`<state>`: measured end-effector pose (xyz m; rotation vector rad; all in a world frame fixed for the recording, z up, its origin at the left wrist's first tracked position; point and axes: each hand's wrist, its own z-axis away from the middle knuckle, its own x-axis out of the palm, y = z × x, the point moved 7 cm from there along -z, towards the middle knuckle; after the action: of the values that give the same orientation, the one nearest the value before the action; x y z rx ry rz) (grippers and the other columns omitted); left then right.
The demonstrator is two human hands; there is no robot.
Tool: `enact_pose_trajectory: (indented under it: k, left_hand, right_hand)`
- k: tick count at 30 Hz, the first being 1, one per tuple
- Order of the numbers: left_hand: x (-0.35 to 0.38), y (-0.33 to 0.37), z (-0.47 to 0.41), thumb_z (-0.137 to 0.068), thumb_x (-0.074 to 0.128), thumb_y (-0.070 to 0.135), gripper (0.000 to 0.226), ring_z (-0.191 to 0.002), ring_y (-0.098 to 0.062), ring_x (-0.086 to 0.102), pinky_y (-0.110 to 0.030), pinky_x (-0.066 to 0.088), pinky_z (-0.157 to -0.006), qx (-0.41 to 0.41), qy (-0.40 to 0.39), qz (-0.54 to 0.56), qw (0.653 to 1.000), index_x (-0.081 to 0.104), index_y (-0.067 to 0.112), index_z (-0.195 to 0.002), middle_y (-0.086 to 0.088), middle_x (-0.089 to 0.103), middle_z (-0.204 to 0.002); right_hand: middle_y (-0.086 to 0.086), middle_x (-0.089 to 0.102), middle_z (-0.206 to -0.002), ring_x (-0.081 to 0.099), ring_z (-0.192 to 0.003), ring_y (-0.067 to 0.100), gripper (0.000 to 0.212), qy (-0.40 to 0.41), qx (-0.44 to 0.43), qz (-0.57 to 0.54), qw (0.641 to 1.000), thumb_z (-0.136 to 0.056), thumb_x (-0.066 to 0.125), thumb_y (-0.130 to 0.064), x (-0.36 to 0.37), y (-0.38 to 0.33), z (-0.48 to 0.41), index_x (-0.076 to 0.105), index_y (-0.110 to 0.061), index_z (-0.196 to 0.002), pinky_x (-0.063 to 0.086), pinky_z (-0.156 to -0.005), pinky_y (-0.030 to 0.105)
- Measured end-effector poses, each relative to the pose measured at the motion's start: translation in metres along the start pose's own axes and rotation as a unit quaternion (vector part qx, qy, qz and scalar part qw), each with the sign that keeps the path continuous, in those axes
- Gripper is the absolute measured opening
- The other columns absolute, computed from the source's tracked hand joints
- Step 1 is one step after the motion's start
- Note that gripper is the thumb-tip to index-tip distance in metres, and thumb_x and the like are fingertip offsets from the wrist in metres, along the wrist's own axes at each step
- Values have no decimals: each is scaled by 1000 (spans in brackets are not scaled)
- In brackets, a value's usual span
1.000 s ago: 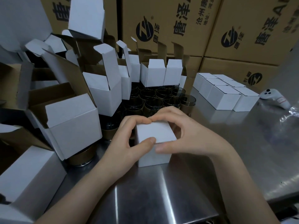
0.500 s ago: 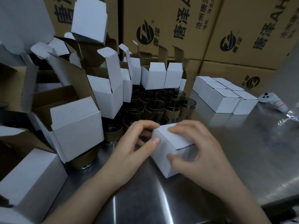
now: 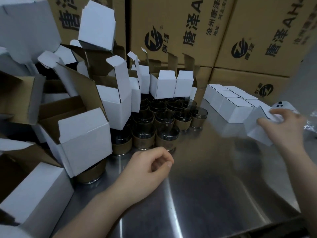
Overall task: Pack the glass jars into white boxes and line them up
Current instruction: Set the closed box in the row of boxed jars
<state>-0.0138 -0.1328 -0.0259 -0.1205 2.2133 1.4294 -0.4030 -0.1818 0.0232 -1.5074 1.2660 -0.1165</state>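
The right hand (image 3: 281,131) grips a closed white cardboard box (image 3: 255,129), tilted, fingers curled over its top, just beside the row of closed white boxes (image 3: 235,107); the left hand (image 3: 149,165) lies empty, fingers loosely curled, near the brown-banded glass jars (image 3: 167,133).

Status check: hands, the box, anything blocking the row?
Right hand grips white box, tilted, beside the row of closed boxes. Left hand loosely curled, empty. White controller sits behind the box.

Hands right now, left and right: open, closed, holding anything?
Left hand: loosely curled, holding nothing.
Right hand: grips a closed white box, tilted.
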Motion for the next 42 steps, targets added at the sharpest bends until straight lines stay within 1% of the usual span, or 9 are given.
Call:
enact_pose_trajectory:
  k: [4,11,16,21,28,33,36,39,42]
  left_hand:
    - [1,-3,-1,-89,65,10,16,-60,-3,53,-11,37,-57,20,-9,-43,999,68,23,-79,4,66,-70]
    - [4,-8,-1,-84,59,28,5,-57,-4,51,-15,38,-55,38,-24,-56,997,64,29,-83,10,63,-68]
    - [5,-9,-1,-84,59,27,6,-56,-4,50,-14,37,-54,44,-30,-58,997,64,29,-82,9,63,-67]
    - [5,-10,-1,-83,58,29,6,-56,-4,50,-14,36,-54,44,-29,-60,997,64,29,-83,10,63,-69]
    - [6,-11,-2,-83,59,28,5,-56,-4,49,-14,36,-54,46,-27,-58,997,64,29,-84,8,62,-68]
    - [5,-11,-2,-83,58,28,6,-58,-6,52,-16,38,-55,37,-24,-50,998,65,28,-83,7,64,-68]
    - [4,-11,-3,-84,59,27,8,-60,-10,54,-16,39,-56,34,-24,-51,998,66,26,-81,8,63,-67]
    - [3,-12,-3,-87,63,17,12,-61,-12,55,-15,39,-57,30,-26,-50,998,67,25,-80,5,63,-68]
    - [2,-12,-4,-88,64,12,16,-61,-13,55,-13,38,-57,24,-23,-45,998,67,24,-79,3,63,-67]
  right_hand:
    - [10,35,-141,42,-129,31,60,-23,15,36,999,-61,61,-48,1,27,-29,61,-29,-118,43,-103,54]
    - [14,37,-141,27,-139,27,64,-64,-22,72,995,-58,56,-39,7,36,-49,63,-20,-119,27,-113,43]
    - [24,60,-127,46,-125,40,66,-75,-107,176,976,-57,56,-35,6,25,-61,69,-7,-115,34,-107,47]
    - [19,55,-136,40,-130,42,46,-82,-99,213,969,-80,70,-13,11,33,-70,63,-13,-126,31,-108,51]
    - [21,50,-139,39,-132,40,48,-63,-92,245,963,-83,65,-15,16,20,-58,59,-10,-130,27,-110,57]
    - [15,61,-128,49,-125,35,36,-38,-216,104,970,-86,58,-10,40,-62,-3,62,-8,-122,35,-106,46]
    - [0,68,-112,60,-109,19,33,-125,-256,-65,956,-87,56,-2,62,-125,53,64,-15,-116,43,-94,22]
    - [-4,67,-105,62,-99,11,30,-230,-283,-200,909,-90,57,-3,77,-187,109,63,-21,-112,49,-89,25]
    - [-7,60,-118,57,-108,7,32,-307,-311,-229,870,-93,60,-14,91,-236,150,58,-25,-123,49,-88,23]
